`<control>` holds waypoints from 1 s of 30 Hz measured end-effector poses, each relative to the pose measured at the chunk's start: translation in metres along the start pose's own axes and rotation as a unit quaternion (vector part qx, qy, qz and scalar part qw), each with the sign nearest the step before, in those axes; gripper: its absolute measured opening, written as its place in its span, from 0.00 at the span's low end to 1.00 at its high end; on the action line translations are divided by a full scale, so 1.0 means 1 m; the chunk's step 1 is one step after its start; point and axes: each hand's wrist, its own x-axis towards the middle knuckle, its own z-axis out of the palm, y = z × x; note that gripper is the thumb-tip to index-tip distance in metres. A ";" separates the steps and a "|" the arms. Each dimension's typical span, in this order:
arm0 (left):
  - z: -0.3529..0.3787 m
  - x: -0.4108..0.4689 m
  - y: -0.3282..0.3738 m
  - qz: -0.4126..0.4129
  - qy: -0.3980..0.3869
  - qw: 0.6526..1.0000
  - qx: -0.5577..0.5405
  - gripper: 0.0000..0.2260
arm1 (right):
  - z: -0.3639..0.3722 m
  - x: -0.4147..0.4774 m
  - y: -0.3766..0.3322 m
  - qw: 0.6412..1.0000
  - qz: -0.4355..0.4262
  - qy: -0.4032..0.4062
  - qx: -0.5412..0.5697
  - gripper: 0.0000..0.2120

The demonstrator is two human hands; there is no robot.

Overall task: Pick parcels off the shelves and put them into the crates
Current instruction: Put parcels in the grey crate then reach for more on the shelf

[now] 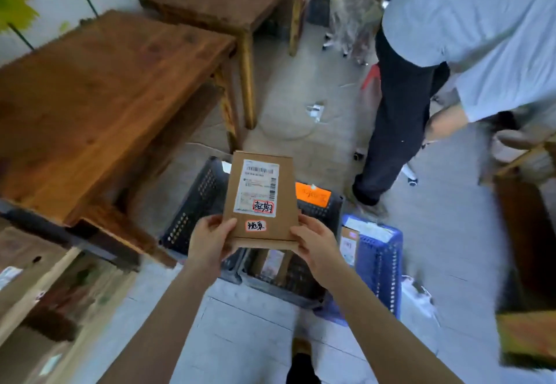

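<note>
A flat brown cardboard parcel (261, 197) with a white shipping label and two handwritten stickers is held in the air between both hands. My left hand (210, 242) grips its lower left corner and my right hand (314, 243) grips its lower right corner. Directly below it on the floor sit two black plastic crates: the left black crate (192, 212) and a second black crate (301, 281) holding parcels, with an orange label at its far side. A blue crate (379, 260) to the right holds several parcels.
Two wooden tables (105, 97) stand at the left and back. Another person in a light shirt and dark trousers (400, 119) stands at the right, close to the crates. Cardboard boxes lie at the lower left. A wooden piece of furniture (526, 263) is at the right edge.
</note>
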 end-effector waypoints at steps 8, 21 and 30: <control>0.110 0.112 -0.096 -0.200 -0.043 0.979 0.014 0.12 | -0.116 0.146 0.047 0.991 0.119 0.040 -0.041 0.13; 0.169 0.432 -0.378 -0.292 0.017 0.949 0.116 0.06 | -0.186 0.464 0.332 0.964 0.206 0.146 -0.084 0.19; 0.178 0.590 -0.463 -0.206 0.037 0.948 0.239 0.17 | -0.170 0.629 0.425 0.965 0.145 0.171 -0.138 0.19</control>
